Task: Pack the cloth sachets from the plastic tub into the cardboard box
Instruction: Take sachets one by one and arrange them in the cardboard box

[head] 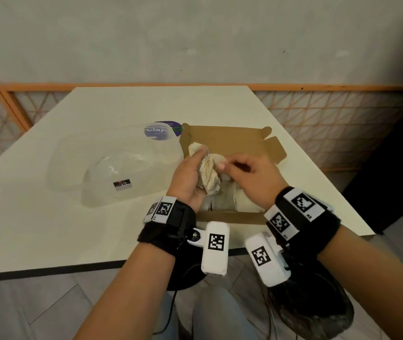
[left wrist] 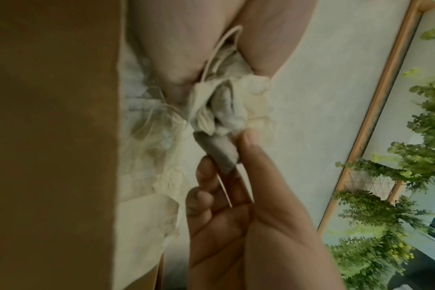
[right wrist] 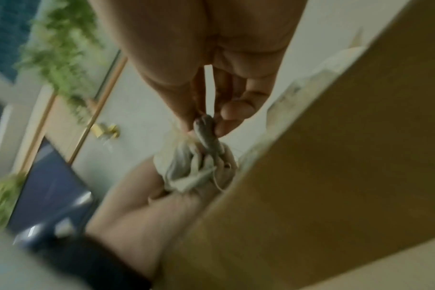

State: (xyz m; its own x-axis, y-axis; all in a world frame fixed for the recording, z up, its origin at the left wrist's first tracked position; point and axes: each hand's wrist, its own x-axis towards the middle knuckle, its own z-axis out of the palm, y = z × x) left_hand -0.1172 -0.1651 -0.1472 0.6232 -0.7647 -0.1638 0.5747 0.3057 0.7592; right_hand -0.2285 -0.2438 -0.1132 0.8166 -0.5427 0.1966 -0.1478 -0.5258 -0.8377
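Over the open cardboard box (head: 231,137) my left hand (head: 195,168) grips a crumpled bunch of cream cloth sachets (head: 209,174). My right hand (head: 222,165) pinches a corner of that bunch between thumb and fingers. In the left wrist view the sachets (left wrist: 219,109) bulge from my left hand (left wrist: 176,49), and my right hand (left wrist: 226,160) nips a grey fold. The right wrist view shows the same pinch by my right hand (right wrist: 206,125) above my left hand (right wrist: 166,196). More sachets (head: 222,201) lie in the box. The clear plastic tub (head: 122,168) stands to the left; no sachets show in it.
A round lid with a purple label (head: 163,130) lies behind the tub. The white table (head: 48,229) ends near my wrists and drops off on the right. An orange lattice fence (head: 330,119) runs behind. The box wall (left wrist: 50,137) (right wrist: 335,157) is close to both wrists.
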